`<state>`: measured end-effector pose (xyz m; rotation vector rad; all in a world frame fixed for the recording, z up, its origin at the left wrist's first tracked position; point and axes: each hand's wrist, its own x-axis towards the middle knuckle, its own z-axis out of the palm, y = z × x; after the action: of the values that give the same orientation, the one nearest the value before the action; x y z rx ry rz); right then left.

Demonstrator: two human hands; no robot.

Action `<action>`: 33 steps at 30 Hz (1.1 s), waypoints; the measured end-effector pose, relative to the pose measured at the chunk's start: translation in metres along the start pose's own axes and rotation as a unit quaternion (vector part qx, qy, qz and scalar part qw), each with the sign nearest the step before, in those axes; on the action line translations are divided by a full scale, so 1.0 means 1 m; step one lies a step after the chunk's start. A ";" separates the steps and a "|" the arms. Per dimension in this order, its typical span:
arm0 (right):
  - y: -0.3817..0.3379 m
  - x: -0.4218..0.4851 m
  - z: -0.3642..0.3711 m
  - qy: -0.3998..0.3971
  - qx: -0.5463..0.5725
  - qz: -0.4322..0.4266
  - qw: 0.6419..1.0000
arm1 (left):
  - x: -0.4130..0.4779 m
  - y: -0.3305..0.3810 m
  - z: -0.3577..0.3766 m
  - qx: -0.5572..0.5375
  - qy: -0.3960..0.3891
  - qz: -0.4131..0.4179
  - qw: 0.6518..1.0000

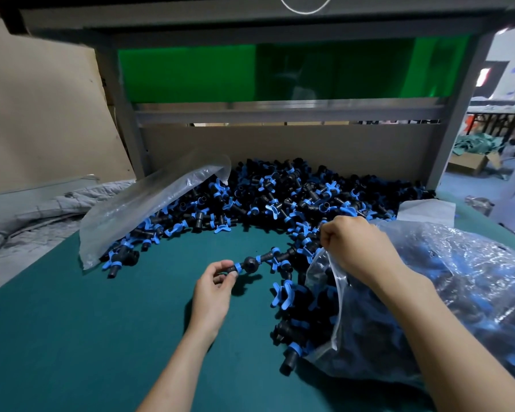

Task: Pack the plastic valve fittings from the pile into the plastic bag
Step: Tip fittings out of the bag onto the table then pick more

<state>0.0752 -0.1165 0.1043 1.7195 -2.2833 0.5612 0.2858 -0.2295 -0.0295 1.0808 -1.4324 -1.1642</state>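
At a green worktop, a person's left hand pinches one black-and-blue valve fitting beside the pile, while the right hand grips the mouth of the part-filled plastic bag lying at right.

Black valve fittings with blue handles sat in a big heap; clear plastic bag lay right, pretty stuffed.
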 end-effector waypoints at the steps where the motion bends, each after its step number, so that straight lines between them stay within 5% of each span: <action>1: 0.000 0.000 0.000 -0.001 0.001 0.000 1.000 | 0.000 0.000 0.000 -0.004 0.002 -0.001 1.000; 15: 0.001 -0.001 0.000 -0.006 0.013 0.001 1.000 | 0.005 -0.005 -0.004 -0.057 0.014 0.010 0.998; 25: 0.002 0.000 0.002 -0.010 0.014 0.001 1.000 | 0.011 -0.005 -0.010 -0.196 -0.001 -0.051 0.979; 33: 0.000 0.000 0.000 -0.013 0.010 0.007 1.000 | 0.009 -0.006 -0.011 -0.156 -0.016 -0.020 0.987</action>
<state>0.0749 -0.1163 0.1038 1.7322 -2.3163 0.5690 0.2954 -0.2405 -0.0336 0.8779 -1.2067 -1.3875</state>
